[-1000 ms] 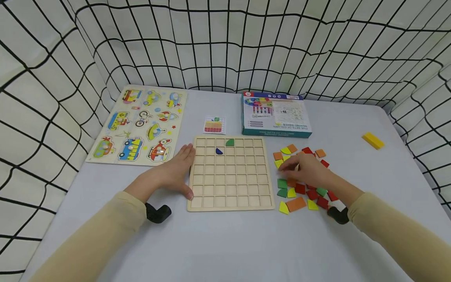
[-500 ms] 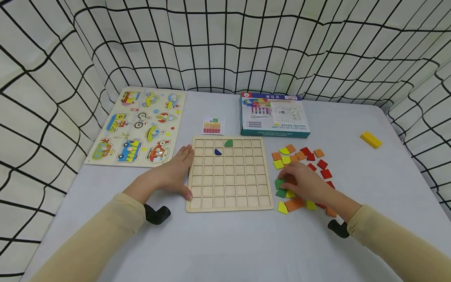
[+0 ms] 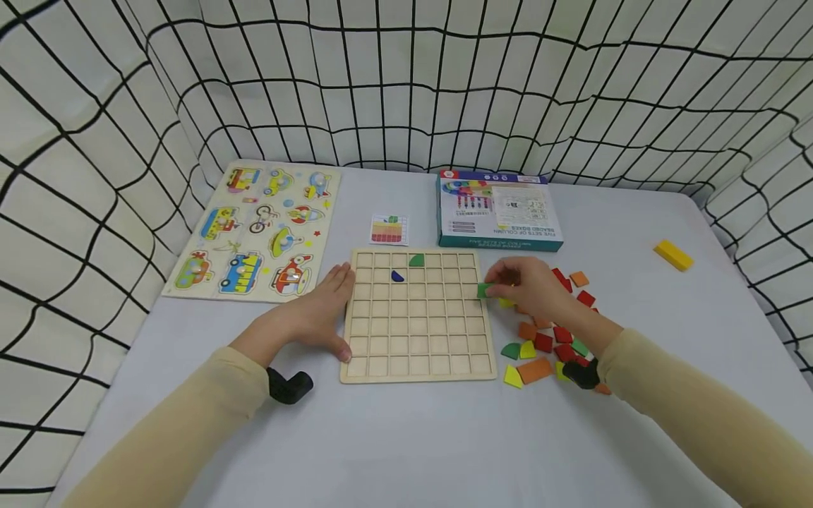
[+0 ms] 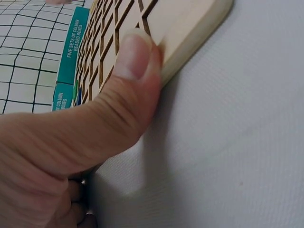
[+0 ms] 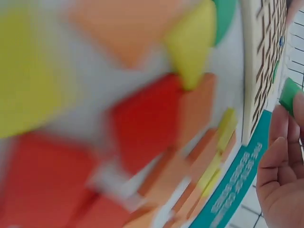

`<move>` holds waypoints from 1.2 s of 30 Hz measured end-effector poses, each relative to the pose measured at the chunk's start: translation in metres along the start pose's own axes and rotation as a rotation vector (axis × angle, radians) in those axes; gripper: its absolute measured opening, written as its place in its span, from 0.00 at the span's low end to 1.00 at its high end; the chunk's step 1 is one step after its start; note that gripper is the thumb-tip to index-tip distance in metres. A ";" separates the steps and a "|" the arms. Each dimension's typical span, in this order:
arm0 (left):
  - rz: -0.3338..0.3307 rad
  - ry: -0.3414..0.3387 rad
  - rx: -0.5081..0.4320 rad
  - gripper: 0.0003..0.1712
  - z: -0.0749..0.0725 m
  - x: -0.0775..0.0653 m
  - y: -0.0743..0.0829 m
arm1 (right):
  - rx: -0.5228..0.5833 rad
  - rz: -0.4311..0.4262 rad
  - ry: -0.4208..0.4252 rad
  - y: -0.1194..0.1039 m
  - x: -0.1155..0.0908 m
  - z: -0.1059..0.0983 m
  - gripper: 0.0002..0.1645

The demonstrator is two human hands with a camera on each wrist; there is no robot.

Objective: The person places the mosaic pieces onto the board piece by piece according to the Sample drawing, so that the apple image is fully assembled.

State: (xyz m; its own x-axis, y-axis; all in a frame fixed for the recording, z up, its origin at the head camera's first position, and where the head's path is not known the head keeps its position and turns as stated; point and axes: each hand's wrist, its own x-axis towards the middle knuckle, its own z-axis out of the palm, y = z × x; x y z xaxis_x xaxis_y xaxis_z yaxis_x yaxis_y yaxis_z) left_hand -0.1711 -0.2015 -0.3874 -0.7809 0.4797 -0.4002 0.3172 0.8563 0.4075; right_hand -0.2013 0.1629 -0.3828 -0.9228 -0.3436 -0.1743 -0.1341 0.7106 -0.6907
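Note:
My right hand [image 3: 536,286] pinches a small green square tile [image 3: 484,290] between thumb and fingertips, over the right edge of the wooden grid board [image 3: 416,324]. In the right wrist view the green tile stands out from the fingertips at the right edge. The left hand [image 3: 314,317] rests along the board's left side with fingers extended; its thumb [image 4: 135,59] presses on the rim in the left wrist view. A green quarter-round piece [image 3: 416,261] sits in the top row of the board, and a small dark blue piece [image 3: 396,276] in the row below.
Loose red, orange, yellow and green tiles [image 3: 543,343] lie right of the board, partly under the right hand. Behind it are a picture card [image 3: 389,230] and a flat box [image 3: 500,212]. A vehicle puzzle [image 3: 254,233] lies left, a yellow block [image 3: 673,255] far right. Black netting surrounds the table.
My right hand went down among the loose tiles, took up the green square tile and carried it up and left to the board's edge. The left hand stayed on the board.

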 end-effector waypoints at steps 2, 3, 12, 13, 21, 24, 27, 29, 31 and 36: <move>0.000 -0.002 -0.005 0.81 0.002 0.000 0.000 | 0.033 0.034 0.007 -0.006 0.018 0.005 0.09; 0.000 -0.003 -0.006 0.81 0.002 0.001 -0.001 | 0.046 0.043 0.008 -0.008 0.027 0.008 0.09; 0.005 -0.005 0.005 0.81 0.007 0.003 -0.001 | 0.063 0.093 0.021 -0.034 0.073 0.028 0.09; 0.006 -0.004 0.007 0.81 0.007 0.003 0.000 | 0.057 0.094 0.026 -0.036 0.075 0.029 0.09; 0.003 -0.004 0.014 0.80 0.005 0.002 0.002 | 0.028 0.106 0.038 -0.039 0.082 0.034 0.10; -0.005 -0.006 0.017 0.80 0.004 0.001 0.002 | 0.008 0.099 0.030 -0.040 0.084 0.035 0.10; -0.008 -0.004 0.018 0.80 0.003 0.000 0.002 | -0.029 0.083 0.021 -0.042 0.086 0.037 0.11; -0.006 -0.002 0.018 0.81 0.003 -0.001 0.002 | -0.065 0.070 0.015 -0.042 0.088 0.038 0.11; -0.006 0.001 0.020 0.81 0.002 -0.001 0.001 | -0.089 0.062 0.008 -0.044 0.090 0.039 0.12; -0.005 0.002 0.027 0.81 0.003 0.000 -0.001 | -0.103 0.058 -0.002 -0.045 0.091 0.040 0.13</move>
State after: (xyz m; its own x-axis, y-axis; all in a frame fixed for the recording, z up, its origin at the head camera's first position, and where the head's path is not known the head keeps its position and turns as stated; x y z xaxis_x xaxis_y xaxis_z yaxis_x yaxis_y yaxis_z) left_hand -0.1700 -0.2017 -0.3898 -0.7837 0.4747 -0.4006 0.3275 0.8638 0.3829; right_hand -0.2641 0.0746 -0.3956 -0.9294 -0.3015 -0.2130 -0.1174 0.7885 -0.6037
